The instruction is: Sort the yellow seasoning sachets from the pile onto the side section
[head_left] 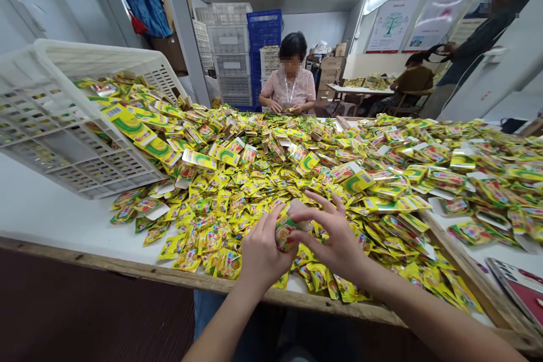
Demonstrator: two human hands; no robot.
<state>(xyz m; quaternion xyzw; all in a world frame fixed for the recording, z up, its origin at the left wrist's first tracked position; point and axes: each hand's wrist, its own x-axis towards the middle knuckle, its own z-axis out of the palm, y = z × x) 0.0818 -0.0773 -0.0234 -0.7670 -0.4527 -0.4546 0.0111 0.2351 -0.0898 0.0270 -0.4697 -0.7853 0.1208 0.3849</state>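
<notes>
My left hand (261, 251) is closed around a small stack of yellow-green sachets (285, 233), held just above the table's near edge. My right hand (335, 235) pinches the top of the same stack with thumb and forefinger, its other fingers spread. Under and around both hands lies a large heap of loose yellow sachets (271, 175) covering the white table (46, 215).
A white plastic crate (72, 119) lies tipped on its side at the left, sachets spilling out. A seated person (289, 82) works at the table's far end. More people sit and stand at the back right. Stacked crates (241, 51) stand behind. A wooden rim (127, 271) edges the table.
</notes>
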